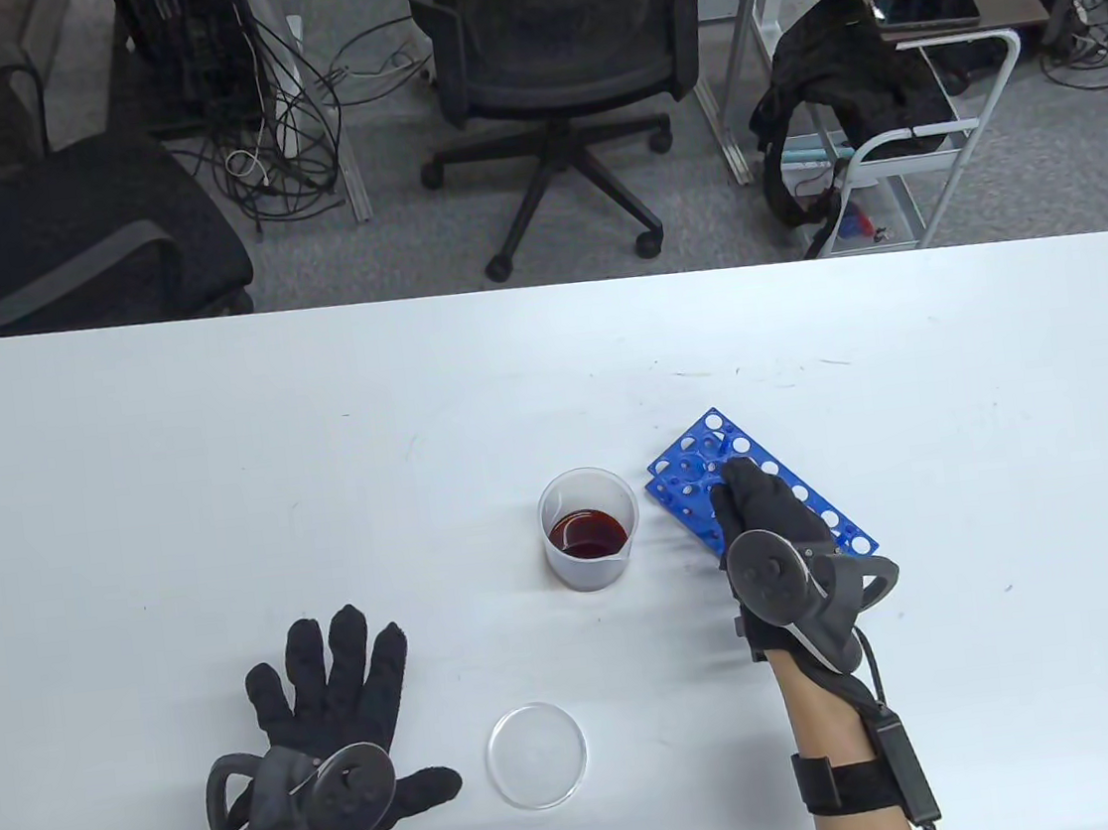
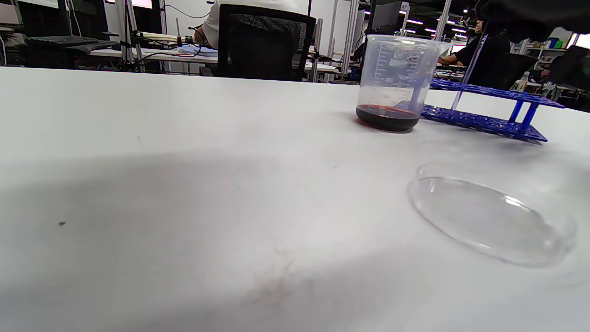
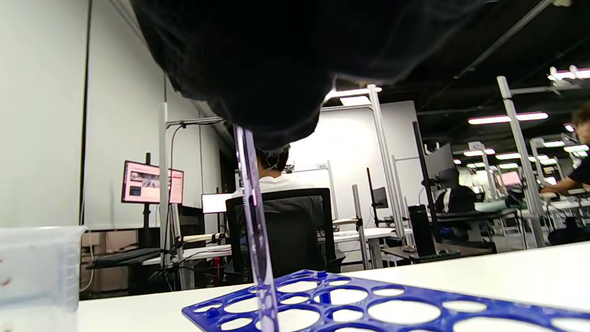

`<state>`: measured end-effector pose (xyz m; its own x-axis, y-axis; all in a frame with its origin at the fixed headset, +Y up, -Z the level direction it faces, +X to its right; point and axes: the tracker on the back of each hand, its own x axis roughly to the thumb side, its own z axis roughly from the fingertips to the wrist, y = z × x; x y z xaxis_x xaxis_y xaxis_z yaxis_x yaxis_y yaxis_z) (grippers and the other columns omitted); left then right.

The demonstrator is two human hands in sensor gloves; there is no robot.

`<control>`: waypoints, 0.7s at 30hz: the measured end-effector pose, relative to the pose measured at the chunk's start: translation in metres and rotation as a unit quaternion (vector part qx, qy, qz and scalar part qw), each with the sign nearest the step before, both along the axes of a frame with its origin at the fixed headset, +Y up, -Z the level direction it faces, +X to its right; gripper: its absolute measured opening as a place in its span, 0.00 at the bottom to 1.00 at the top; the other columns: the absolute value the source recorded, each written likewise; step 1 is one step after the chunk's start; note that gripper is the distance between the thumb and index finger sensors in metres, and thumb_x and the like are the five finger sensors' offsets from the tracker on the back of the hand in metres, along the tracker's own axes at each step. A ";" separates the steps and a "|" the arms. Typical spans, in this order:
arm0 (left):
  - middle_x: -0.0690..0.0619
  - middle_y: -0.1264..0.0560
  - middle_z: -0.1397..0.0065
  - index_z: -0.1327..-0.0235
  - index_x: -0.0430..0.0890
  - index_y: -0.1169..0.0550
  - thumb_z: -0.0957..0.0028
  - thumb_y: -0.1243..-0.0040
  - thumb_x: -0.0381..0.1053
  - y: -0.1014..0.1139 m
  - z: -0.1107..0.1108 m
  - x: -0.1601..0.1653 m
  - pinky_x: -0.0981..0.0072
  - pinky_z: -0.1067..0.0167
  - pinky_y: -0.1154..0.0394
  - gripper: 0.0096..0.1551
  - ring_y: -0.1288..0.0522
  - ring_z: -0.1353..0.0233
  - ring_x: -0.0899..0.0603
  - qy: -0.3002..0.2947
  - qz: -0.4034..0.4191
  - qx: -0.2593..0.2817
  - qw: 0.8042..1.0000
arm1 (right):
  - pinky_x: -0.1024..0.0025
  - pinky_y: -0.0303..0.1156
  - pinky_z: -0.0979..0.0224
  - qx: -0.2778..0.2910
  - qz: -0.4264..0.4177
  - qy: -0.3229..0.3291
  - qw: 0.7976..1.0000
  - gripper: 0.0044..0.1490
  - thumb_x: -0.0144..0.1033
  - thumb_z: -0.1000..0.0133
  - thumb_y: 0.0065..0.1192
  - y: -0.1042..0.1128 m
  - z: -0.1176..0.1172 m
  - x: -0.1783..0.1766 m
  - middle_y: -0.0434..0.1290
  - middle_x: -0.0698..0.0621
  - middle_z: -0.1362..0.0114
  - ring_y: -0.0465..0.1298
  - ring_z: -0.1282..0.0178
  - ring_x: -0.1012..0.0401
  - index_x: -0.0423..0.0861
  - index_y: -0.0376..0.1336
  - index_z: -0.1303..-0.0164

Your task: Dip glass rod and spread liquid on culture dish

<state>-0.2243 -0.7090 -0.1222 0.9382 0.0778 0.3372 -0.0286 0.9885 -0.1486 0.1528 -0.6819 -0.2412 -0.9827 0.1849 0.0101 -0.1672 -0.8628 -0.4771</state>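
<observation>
1. The left hand (image 1: 332, 705) lies flat on the tabletop (image 1: 125, 504), fingers spread, holding nothing.
2. The culture dish (image 1: 537, 756) sits just right of that hand, near the front edge.
3. The beaker (image 1: 590, 541) of dark red liquid stands beyond the dish, just left of the blue rack (image 1: 831, 518).
4. The right hand (image 1: 761, 521) is over the rack, closed around the top of the glass rod (image 3: 256, 230), which stands nearly upright in a rack hole. It is the nearer hand; the beaker lies to its left.

A beaker (image 1: 590, 541), a blue rack (image 1: 803, 496) and a culture dish (image 1: 537, 755) are borne by the white table (image 1: 221, 473).
</observation>
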 end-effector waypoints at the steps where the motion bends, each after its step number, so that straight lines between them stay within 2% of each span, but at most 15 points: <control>1: 0.32 0.69 0.13 0.13 0.48 0.67 0.59 0.57 0.86 0.000 0.000 0.000 0.12 0.31 0.60 0.73 0.68 0.18 0.17 0.000 0.000 0.000 1.000 | 0.78 0.83 0.63 0.001 0.003 0.001 1.000 0.25 0.41 0.43 0.66 0.001 0.000 0.000 0.80 0.45 0.44 0.82 0.63 0.69 0.43 0.70 0.38; 13: 0.32 0.69 0.13 0.14 0.48 0.67 0.59 0.57 0.86 0.000 0.002 0.001 0.13 0.31 0.60 0.73 0.68 0.18 0.17 -0.006 0.002 0.002 1.000 | 0.80 0.83 0.64 0.051 0.006 0.013 0.999 0.25 0.40 0.42 0.66 0.042 0.024 0.004 0.80 0.44 0.44 0.82 0.63 0.70 0.42 0.70 0.38; 21: 0.32 0.69 0.13 0.14 0.48 0.67 0.59 0.57 0.86 -0.001 0.003 0.001 0.15 0.29 0.60 0.73 0.68 0.18 0.17 -0.012 0.014 0.002 1.000 | 0.80 0.83 0.65 0.103 -0.007 0.061 0.993 0.25 0.40 0.42 0.66 0.072 0.064 -0.012 0.81 0.43 0.47 0.82 0.64 0.70 0.41 0.71 0.39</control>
